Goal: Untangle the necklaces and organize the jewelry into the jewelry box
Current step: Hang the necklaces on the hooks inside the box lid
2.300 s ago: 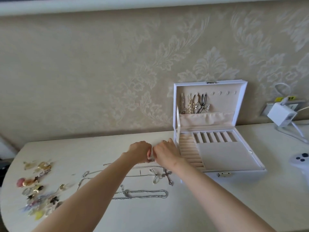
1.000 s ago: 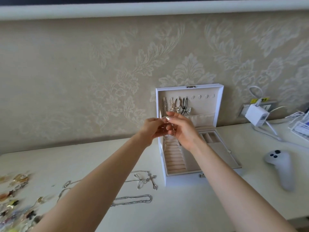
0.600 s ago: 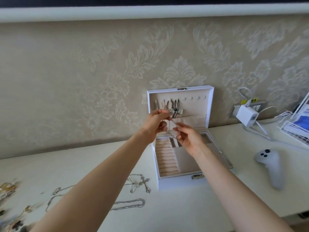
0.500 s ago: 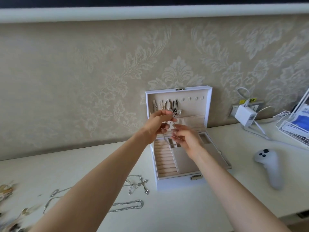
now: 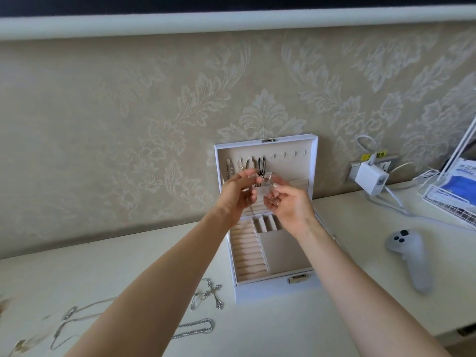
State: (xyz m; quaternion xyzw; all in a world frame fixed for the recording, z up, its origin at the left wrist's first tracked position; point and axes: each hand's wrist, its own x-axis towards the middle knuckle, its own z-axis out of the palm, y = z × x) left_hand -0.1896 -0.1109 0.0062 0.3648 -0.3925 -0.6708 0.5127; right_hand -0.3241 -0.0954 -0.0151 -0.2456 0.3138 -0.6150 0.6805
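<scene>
A white jewelry box (image 5: 273, 287) stands open against the wall, its lid upright with several necklaces (image 5: 247, 166) hanging from hooks. Both hands are raised in front of the lid. My left hand (image 5: 235, 194) pinches one end of a thin silver necklace (image 5: 250, 206), whose chain hangs down over the tray. My right hand (image 5: 289, 202) pinches the other end close beside it. On the table to the left lie a cross pendant necklace (image 5: 216, 295), a thick silver chain (image 5: 198, 328) and a thin silver chain (image 5: 74, 315).
A white game controller (image 5: 412, 256) lies right of the box. A charger (image 5: 371, 177) sits in a wall socket with cables trailing. A wire basket (image 5: 453, 199) with blue packets is at the far right. Small trinkets (image 5: 20, 343) blur at the lower left edge.
Both hands lifted a thin necklace from the table up to the lid's hooks. They moved apart briefly, then came close together again at the hooks. The view shifted right.
</scene>
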